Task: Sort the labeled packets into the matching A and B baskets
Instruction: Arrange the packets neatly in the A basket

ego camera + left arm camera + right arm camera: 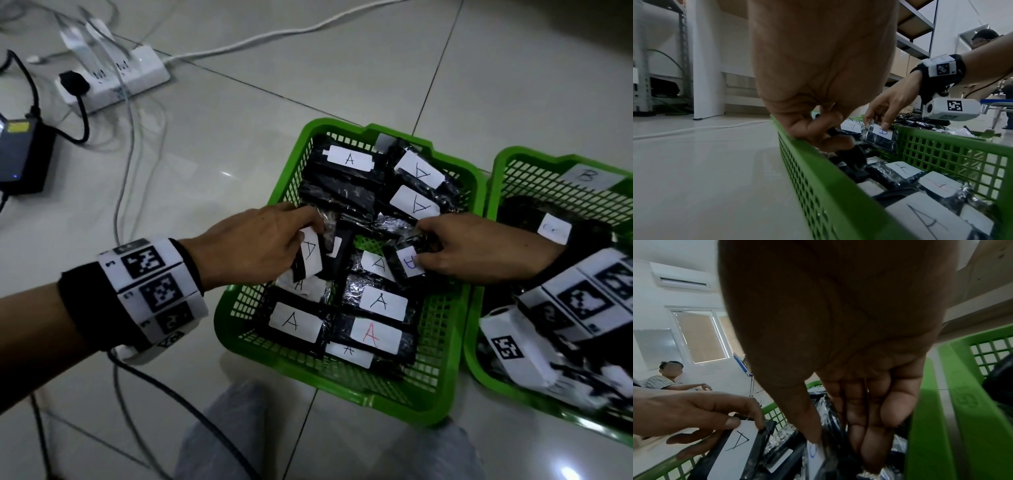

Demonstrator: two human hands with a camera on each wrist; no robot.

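The green A basket (pixel 346 385) holds several black packets with white A labels. To its right stands the green B basket (pixel 492 192), with a B tag (pixel 592 176) on its far wall. My left hand (pixel 305 236) reaches over the A basket's left rim and pinches a packet labelled A (pixel 311 255), tilted up (pixel 735 444). My right hand (pixel 430 255) pinches a packet with a blue-inked label (pixel 409 263) in the middle of the A basket, raised a little (pixel 882 132). I cannot read the blue letter for sure.
A white power strip (pixel 113 80), a black adapter (pixel 24 157) and loose cables lie on the tiled floor at the far left. My knees (pixel 226 435) are just below the baskets. Another person (pixel 668 378) sits in the background.
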